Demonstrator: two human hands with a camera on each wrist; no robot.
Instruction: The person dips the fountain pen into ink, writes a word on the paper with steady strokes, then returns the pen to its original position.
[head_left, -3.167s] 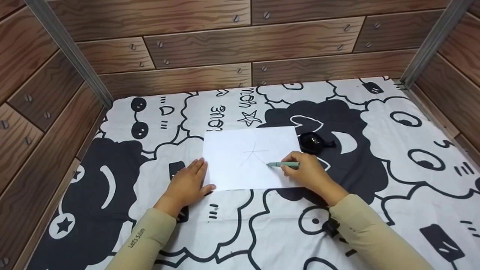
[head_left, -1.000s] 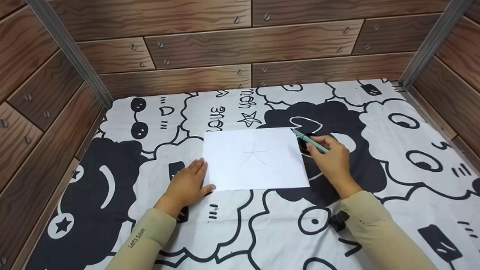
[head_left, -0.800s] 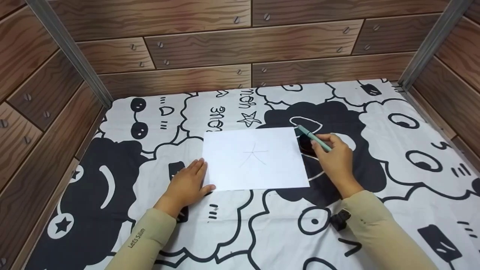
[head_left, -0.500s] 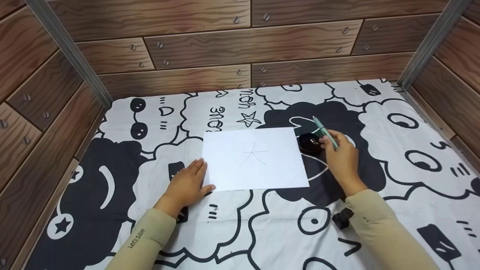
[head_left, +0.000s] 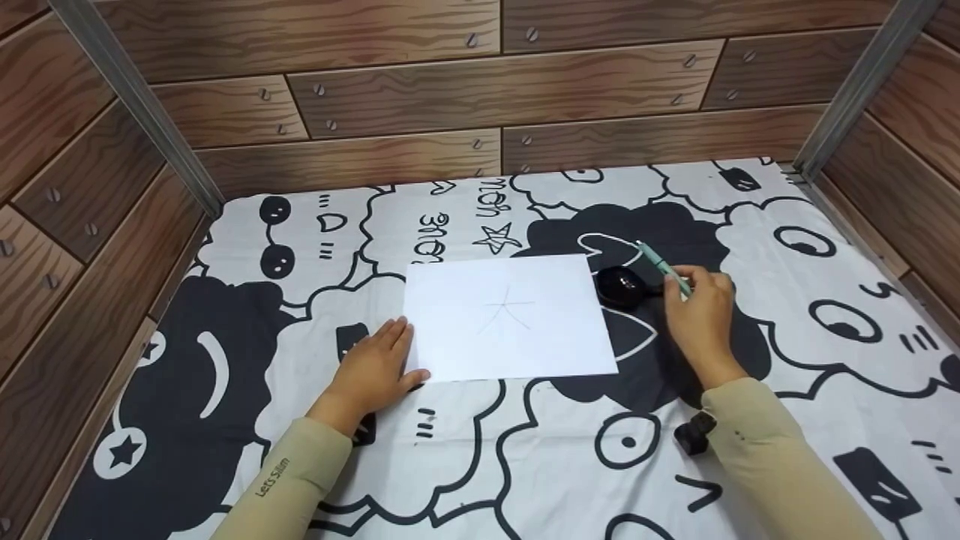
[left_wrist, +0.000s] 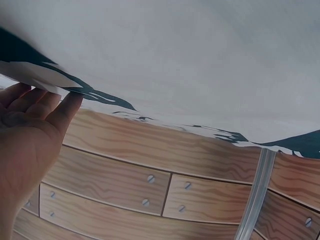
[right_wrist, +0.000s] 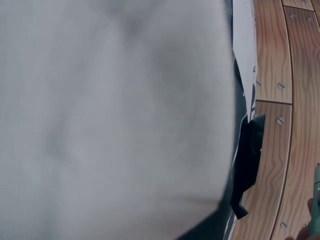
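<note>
A white sheet of paper (head_left: 457, 349) lies on the patterned cloth, with thin crossing strokes like the character 大 on it. My left hand (head_left: 375, 364) rests flat at the sheet's left edge, fingertips on the paper; the left wrist view also shows these fingers (left_wrist: 60, 112). Off the paper to the right, my right hand (head_left: 697, 311) pinches a green pen (head_left: 664, 268) between thumb and fingers, its tip pointing up and left. A glossy black round object with a narrow neck (head_left: 621, 287) lies between the sheet and this hand. The right wrist view catches the pen (right_wrist: 316, 200) at its edge.
The cloth (head_left: 465, 465) with black-and-white cartoon faces covers the surface. Wood-print walls (head_left: 390, 97) rise at the back and both sides, with grey metal posts (head_left: 142, 112) at the far corners. A small black device (head_left: 694, 433) sits at my right wrist.
My right hand has lifted the pen from the drawn strokes and moved right, past the sheet's upper right corner, uncovering more of the black object. The left hand has stayed in place.
</note>
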